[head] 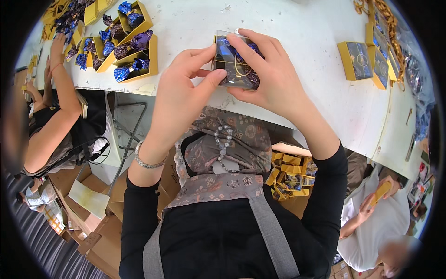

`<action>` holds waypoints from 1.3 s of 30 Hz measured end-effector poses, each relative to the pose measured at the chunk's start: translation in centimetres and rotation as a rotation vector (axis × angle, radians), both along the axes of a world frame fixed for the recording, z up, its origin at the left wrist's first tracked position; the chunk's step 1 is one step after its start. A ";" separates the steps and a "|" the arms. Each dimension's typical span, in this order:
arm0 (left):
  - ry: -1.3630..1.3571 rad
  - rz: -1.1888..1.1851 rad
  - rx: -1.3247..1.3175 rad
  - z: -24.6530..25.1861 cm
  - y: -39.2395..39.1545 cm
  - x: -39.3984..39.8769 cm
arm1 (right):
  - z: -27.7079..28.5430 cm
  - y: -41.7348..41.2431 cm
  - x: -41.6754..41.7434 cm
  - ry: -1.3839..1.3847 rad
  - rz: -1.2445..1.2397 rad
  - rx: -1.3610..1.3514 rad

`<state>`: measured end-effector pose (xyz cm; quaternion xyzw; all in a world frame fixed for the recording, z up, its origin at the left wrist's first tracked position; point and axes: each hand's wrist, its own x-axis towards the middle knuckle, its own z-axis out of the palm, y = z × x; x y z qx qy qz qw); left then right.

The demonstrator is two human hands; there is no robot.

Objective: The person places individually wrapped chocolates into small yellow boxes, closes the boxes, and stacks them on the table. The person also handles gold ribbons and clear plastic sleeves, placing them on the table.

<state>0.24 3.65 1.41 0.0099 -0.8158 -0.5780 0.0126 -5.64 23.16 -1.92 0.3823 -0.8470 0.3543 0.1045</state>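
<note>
Over the white table, both hands hold a small gift box with a clear cover (231,66); blue and dark patterned wrapping and a gold oval line show through it. My left hand (195,75) grips the box's left side, thumb at its lower left corner and fingers at the upper left edge. My right hand (266,66) spans it from the right, fingers over the top and front, thumb at the lower edge. Part of the box is hidden behind the fingers. To the left lie open yellow boxes (153,55) holding blue and purple twisted-wrapped pieces.
Covered yellow boxes (345,62) stand at the right, beside a gold chain (393,24) and clear plastic bags (414,76). A carton below the table holds many yellow boxes (292,171). A co-worker's arm (64,87) reaches over the table at left; another person (379,212) sits at lower right.
</note>
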 end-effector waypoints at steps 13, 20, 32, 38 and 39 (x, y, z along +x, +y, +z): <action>-0.170 -0.228 -0.167 0.2 -1.9 -1.0 | 0.9 0.4 -0.4 -0.004 0.051 0.133; 0.408 -0.430 -0.519 -3.1 -2.6 -2.3 | 2.0 0.8 -1.0 -0.098 0.032 0.180; 0.440 -0.297 -0.390 -4.6 -1.1 -1.8 | -0.2 -0.8 4.7 -0.423 -0.252 -0.267; 0.560 -0.239 -0.458 -4.9 -0.5 -2.2 | -1.0 -0.3 4.7 -0.341 -0.242 -0.226; 0.559 -0.242 -0.452 -5.0 -0.5 -2.2 | -1.1 -0.3 4.6 -0.348 -0.239 -0.229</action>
